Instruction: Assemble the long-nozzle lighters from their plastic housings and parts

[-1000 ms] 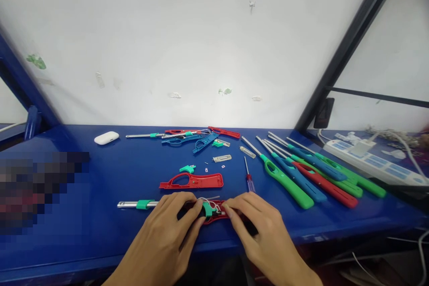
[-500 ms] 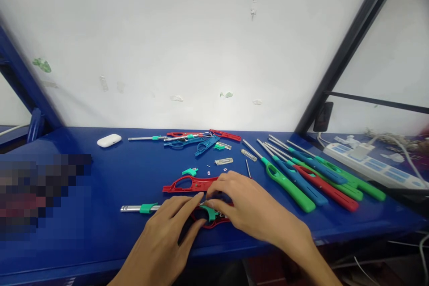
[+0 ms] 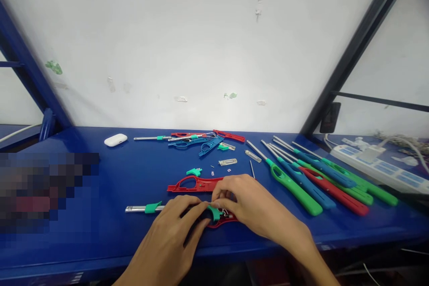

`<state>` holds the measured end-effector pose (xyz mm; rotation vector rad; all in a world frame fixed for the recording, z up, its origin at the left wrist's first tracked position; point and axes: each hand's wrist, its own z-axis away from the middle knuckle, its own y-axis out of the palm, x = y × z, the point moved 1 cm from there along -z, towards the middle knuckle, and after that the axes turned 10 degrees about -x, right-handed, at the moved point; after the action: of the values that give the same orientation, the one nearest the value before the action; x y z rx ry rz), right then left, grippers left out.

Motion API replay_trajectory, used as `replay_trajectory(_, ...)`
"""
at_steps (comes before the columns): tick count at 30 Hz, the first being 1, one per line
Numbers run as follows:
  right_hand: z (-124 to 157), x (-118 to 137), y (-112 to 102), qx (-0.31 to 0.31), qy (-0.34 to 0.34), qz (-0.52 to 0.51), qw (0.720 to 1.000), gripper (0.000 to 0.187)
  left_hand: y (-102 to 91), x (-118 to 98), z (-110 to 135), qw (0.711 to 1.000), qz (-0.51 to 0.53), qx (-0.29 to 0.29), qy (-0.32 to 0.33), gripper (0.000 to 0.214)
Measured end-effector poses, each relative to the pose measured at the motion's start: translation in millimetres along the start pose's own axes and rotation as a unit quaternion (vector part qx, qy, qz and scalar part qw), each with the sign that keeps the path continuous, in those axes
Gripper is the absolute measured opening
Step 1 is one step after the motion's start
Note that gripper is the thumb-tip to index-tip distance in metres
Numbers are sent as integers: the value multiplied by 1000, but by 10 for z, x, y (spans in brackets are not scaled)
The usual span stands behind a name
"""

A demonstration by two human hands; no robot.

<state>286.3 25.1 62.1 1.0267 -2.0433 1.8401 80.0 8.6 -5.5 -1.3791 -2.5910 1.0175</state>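
An opened red lighter shell (image 3: pixel 225 220) with a green trigger (image 3: pixel 213 212) and a long metal tube (image 3: pixel 140 208) lies near the front edge of the blue bench (image 3: pixel 100 232). My left hand (image 3: pixel 174 237) rests on it, fingertips pressing at the trigger. My right hand (image 3: pixel 250 208) arches over the shell's right part, fingers curled and pinching at the small inner parts beside the trigger. Just behind lies the other red shell half (image 3: pixel 196 184), with a loose green trigger piece (image 3: pixel 193 171) beyond it.
Several finished lighters in green, blue and red (image 3: pixel 301 183) lie fanned out at the right. More opened lighter parts (image 3: pixel 201 139) and small metal pieces (image 3: pixel 228 161) sit at the back, with a white earbud case (image 3: pixel 115 140). A power strip (image 3: pixel 378 166) lies far right.
My right hand has moved left from the shell's right end to over its middle, next to the trigger. My left hand has stayed on the lighter. The view has shifted slightly.
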Motion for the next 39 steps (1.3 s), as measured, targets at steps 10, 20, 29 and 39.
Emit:
replay_trajectory(10,-215,54,-36,-54,-43,105,992,24,12,12,31,998,19,50,-18,26)
replay_trajectory(20,-1049,-443,-580,22,29,219,975,28,22,35,33,998,5,66,-14,27)
replay_trajectory(29,-1178,-1056,-619,-37,127,297,946,33,31,75,62,995,-47,79,38,30)
replay_trajectory(39,-1209,-1060,-449,-49,19,284,957,34,39,58,46,996,-44,66,33,30)
